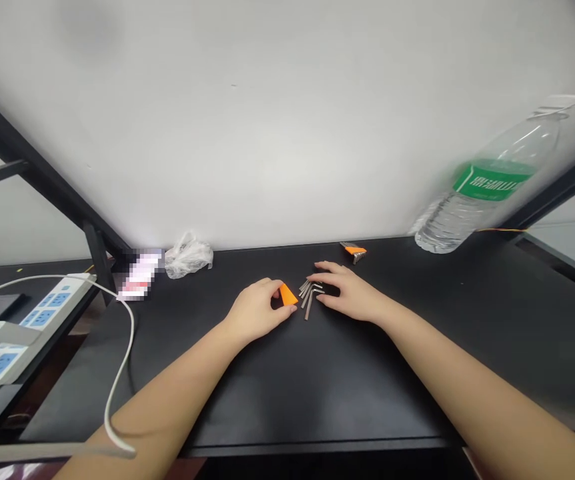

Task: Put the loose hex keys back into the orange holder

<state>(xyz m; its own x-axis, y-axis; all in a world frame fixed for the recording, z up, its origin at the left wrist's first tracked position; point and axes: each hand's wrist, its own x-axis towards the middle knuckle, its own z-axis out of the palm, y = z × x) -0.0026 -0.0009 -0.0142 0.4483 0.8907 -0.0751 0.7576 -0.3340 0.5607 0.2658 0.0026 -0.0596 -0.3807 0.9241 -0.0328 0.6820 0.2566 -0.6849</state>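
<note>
Between the thumb and fingers of my left hand [257,310] is an orange hex key holder [288,295], a small wedge-shaped piece. Several loose metal hex keys [309,300] lie in a fanned pile on the black tabletop, just right of the holder. My right hand [345,292] reaches over the right side of this pile with its fingers apart. Its fingertips are at the short bent ends of the keys; whether they touch them I cannot tell. Farther back lies a second orange holder [355,251] with hex keys in it.
A large water bottle [482,180] with a green label stands at the back right by the wall. A crumpled clear plastic bag [189,256] lies at the back left. At the left are a white power strip [42,320] and a looping white cable [128,353], which crosses near my left forearm.
</note>
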